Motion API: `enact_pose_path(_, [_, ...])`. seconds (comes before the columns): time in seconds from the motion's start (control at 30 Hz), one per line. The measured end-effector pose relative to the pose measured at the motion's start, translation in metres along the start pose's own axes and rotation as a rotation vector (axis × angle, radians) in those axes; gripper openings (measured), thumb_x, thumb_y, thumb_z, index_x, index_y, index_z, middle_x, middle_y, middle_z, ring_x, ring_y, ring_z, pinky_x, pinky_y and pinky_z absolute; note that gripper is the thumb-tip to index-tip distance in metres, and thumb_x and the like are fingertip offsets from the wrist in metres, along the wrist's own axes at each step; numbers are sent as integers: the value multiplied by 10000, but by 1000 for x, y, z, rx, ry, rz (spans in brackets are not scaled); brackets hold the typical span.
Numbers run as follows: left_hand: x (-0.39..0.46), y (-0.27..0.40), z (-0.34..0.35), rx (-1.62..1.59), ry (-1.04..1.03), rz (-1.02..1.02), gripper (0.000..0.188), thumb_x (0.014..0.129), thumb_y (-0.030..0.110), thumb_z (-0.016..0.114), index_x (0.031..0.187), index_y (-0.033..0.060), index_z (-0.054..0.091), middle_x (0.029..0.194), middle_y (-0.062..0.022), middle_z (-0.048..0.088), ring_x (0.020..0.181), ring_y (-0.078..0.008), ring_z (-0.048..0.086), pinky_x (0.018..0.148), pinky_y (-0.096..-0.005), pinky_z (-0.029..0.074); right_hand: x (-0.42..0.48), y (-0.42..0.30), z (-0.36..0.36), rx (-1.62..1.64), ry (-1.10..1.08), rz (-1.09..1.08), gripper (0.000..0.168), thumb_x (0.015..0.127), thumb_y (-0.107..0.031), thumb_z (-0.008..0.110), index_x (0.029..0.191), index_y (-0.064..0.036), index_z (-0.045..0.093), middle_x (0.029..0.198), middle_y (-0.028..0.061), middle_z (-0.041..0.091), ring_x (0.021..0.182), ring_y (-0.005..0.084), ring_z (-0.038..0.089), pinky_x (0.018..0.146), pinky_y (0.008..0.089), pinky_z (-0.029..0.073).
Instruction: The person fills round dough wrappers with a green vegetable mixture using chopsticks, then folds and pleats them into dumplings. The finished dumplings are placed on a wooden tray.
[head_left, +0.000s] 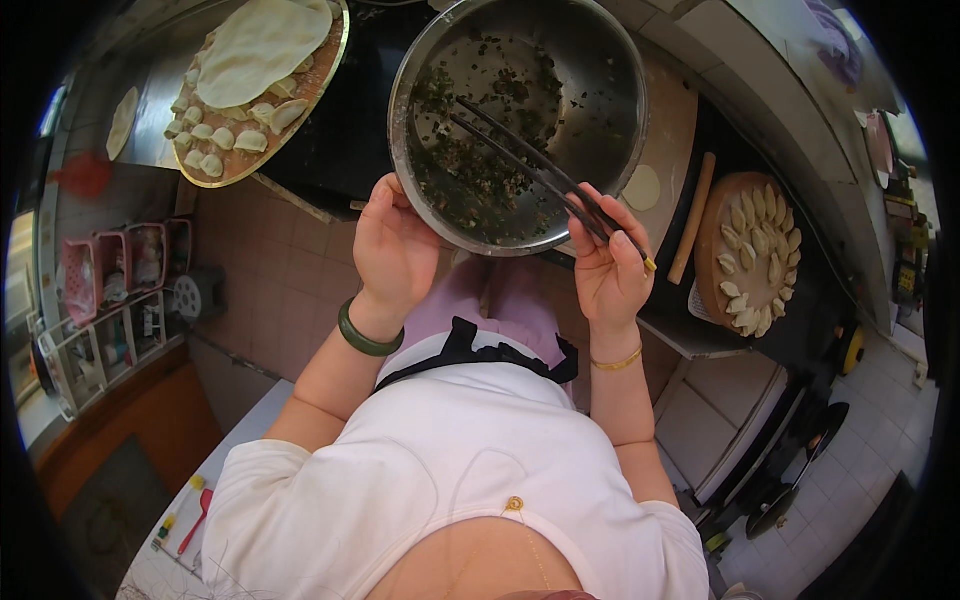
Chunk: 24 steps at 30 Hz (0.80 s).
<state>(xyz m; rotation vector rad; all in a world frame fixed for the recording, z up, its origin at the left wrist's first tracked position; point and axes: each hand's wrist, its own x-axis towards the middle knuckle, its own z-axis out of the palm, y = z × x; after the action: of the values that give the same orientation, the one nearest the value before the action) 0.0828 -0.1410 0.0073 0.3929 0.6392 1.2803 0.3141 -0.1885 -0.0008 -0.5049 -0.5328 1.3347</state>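
Note:
In my right hand (613, 251) is a pair of dark chopsticks (536, 169), their tips in the chopped green filling (487, 169) spread over the bottom and side of a steel mixing bowl (634, 124). My left hand (396, 247) is at the bowl's near left rim, palm turned up and fingers partly behind the rim; whether it grips the rim cannot be told. Flat dough wrappers (259, 52) and several small dumplings (223, 138) lie on an oval board (262, 161) at the upper left. One round wrapper (642, 188) is on the pastry board (675, 142) right of the bowl.
A wooden rolling pin (691, 217) lies beside a round board (711, 255) holding many shaped dumplings. Another dough piece (122, 124) is at the far left. Pink baskets (112, 262) stand on a white rack at left; dark pans (772, 510) are at lower right.

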Motion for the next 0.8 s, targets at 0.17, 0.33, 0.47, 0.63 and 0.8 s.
enact_pose_path(0.17, [4, 8, -2, -38, 156, 20, 325, 1005, 322, 400, 1078, 49, 561, 1120, -69, 614, 1097, -218, 556, 1023, -415, 412, -12, -24, -15, -145, 11, -67, 366, 952, -26, 454, 1279, 127, 518, 1367, 349, 475, 1241, 437, 541, 1025, 442, 519])
enact_pose_path(0.33, [3, 42, -36, -11, 187, 154, 320, 1000, 313, 407, 1078, 53, 577, 1138, -69, 630, 1120, -223, 552, 1025, -420, 402, -51, -62, -42, -297, 90, -129, 362, 959, -31, 445, 1284, 110, 519, 1382, 344, 466, 1246, 427, 542, 1028, 439, 513])
enact_pose_path(0.47, [5, 59, -61, 42, 180, 241, 324, 990, 307, 408, 1059, 50, 593, 1144, -71, 629, 1135, -233, 547, 1035, -434, 394, -74, -46, -62, -634, 156, -63, 336, 968, -25, 452, 1270, 90, 546, 1374, 290, 504, 1250, 394, 547, 1018, 416, 506])
enact_pose_path(0.63, [2, 61, -58, -34, 214, 253, 340, 986, 312, 417, 1052, 38, 606, 1165, -78, 623, 1151, -240, 541, 1055, -435, 381, -78, -22, -72, -1331, -81, -170, 295, 876, 12, 565, 1159, 33, 641, 1258, 218, 627, 1113, 307, 634, 923, 364, 535])
enact_pose_path(0.8, [-1, 57, -46, -3, 324, 243, 325, 981, 313, 444, 1047, 42, 612, 1178, -79, 623, 1159, -242, 539, 1062, -434, 376, -87, -20, -80, -1657, -363, -194, 387, 779, 45, 628, 1161, -15, 649, 1285, 173, 614, 1121, 327, 631, 920, 368, 536])
